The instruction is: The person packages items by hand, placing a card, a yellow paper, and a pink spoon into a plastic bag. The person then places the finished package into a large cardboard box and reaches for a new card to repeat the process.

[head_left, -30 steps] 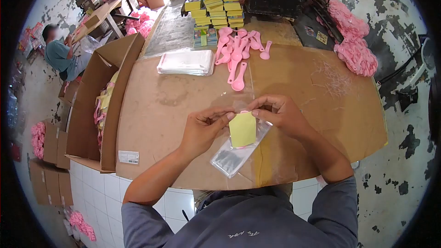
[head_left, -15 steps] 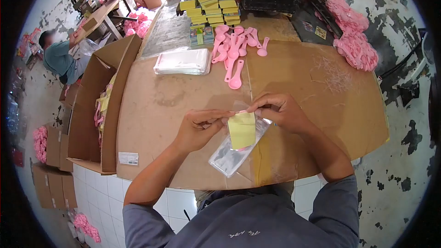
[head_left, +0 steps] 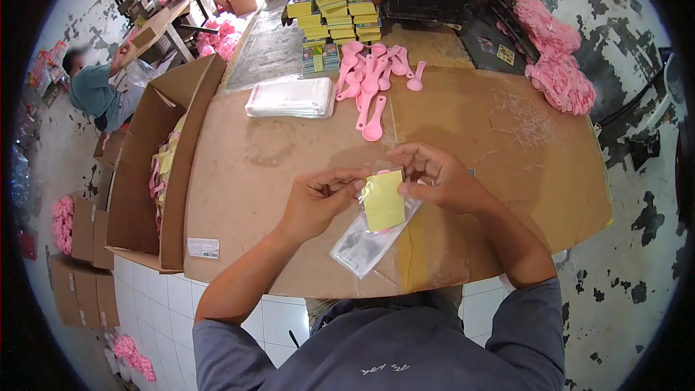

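Cardboard covers the tabletop [head_left: 253, 166], where pink spoons [head_left: 371, 87] lie heaped beside clear bags [head_left: 289, 98]. Nearer the person, the left hand [head_left: 318, 201] clamps the yellow card [head_left: 385, 201] by its upper left edge; the right hand [head_left: 441, 179] has thumb and index fingertip apart at its right edge. Slanting clear plastic [head_left: 364, 247] shows below the card.

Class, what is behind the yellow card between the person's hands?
Something pink peeks out at the top and bottom edges of the yellow card, and clear plastic shows below. The card hides the rest.
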The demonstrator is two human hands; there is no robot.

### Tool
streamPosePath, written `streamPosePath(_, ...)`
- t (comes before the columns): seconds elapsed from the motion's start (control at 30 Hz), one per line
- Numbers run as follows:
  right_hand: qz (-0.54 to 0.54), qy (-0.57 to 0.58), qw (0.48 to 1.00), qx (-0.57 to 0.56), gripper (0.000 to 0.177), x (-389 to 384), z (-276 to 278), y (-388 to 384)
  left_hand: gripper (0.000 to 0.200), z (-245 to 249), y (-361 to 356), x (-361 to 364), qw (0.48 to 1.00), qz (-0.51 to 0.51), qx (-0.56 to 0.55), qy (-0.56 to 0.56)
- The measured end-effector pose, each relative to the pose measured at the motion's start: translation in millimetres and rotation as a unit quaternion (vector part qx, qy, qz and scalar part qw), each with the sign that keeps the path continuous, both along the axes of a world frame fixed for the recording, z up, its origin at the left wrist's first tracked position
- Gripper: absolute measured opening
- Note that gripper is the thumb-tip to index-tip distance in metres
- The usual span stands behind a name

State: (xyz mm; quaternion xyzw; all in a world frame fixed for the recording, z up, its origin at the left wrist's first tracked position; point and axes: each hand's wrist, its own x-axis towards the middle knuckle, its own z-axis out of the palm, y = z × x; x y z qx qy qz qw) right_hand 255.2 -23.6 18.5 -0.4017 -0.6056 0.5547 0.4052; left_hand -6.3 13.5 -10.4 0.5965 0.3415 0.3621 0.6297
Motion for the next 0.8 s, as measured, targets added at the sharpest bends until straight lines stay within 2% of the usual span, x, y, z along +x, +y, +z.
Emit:
streamPosePath(0.07,0.046,-0.034,0.998,-0.006,0.033,3,-4,0,0.028,0,1,-2,1.0,0.006,0.001,-0.003)
streamPosePath(0.17,0.047,-0.037,0.998,-0.009,0.029,4,0,0,0.034,16,-7,4,0.996,0.019,0.022,-0.085)
streamPosePath(0.27,0.034,-0.03,0.999,-0.005,0.03,2,13,-1,0.04,16,-11,7,0.993,-0.021,0.031,-0.108)
streamPosePath(0.37,0.028,0.016,0.999,-0.018,0.028,2,19,-1,0.038,12,-7,-1,0.995,-0.092,-0.021,-0.013)
streamPosePath(0.47,-0.05,-0.079,0.995,0.035,0.028,23,19,7,0.034,36,1,-20,0.999,0.034,-0.029,0.009)
streamPosePath(0.53,-0.083,-0.233,0.962,0.114,0.03,44,27,9,0.033,32,19,-44,0.967,0.189,0.088,-0.148)
streamPosePath(0.6,-0.09,-0.339,0.923,0.156,0.032,65,29,7,0.04,43,37,-71,0.885,0.353,0.12,-0.28)
streamPosePath(0.63,-0.081,-0.372,0.911,0.16,0.034,74,29,5,0.051,53,40,-75,0.861,0.393,0.156,-0.284)
streamPosePath(0.7,-0.06,-0.414,0.894,0.158,0.037,86,29,2,0.053,70,34,-63,0.847,0.358,0.104,-0.38)
streamPosePath(0.8,-0.018,-0.443,0.886,0.139,0.044,90,29,-3,0.046,20,40,-55,0.948,0.229,0.163,-0.147)
